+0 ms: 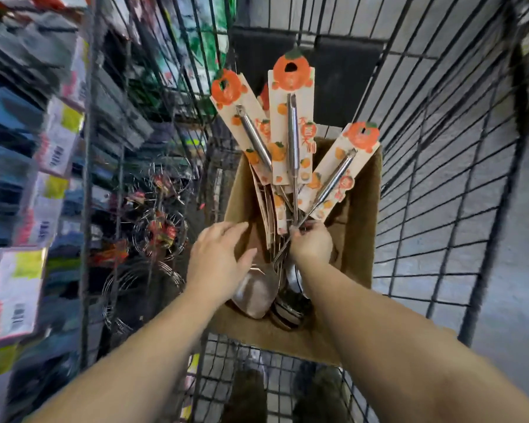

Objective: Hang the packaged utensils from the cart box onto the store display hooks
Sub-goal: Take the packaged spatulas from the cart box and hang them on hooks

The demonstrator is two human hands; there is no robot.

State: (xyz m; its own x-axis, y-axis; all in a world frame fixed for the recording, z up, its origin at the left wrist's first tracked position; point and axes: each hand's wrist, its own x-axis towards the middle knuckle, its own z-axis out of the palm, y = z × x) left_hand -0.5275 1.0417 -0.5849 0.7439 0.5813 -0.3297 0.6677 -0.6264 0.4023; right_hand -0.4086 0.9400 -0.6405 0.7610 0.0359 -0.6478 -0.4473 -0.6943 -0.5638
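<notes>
At centre frame, the left hand [219, 257] reaches into the cardboard box [359, 239] with fingers straight and spread, holding nothing. Just right, the right hand [312, 244] pinches the fanned utensils [292, 141] by their handles.

Shop: barcoded packets [19, 300] on wire rack [86, 178].

1. We find even, moderately dim indoor light; its source is not visible.
2. We note heavy motion blur on the packaged goods hanging at left [28, 184].
3. We observe wide-angle bending of the black wire cart grid [440, 148] towards the edges.
4. Glare shows on the shiny steel spatula blade [254, 291].
</notes>
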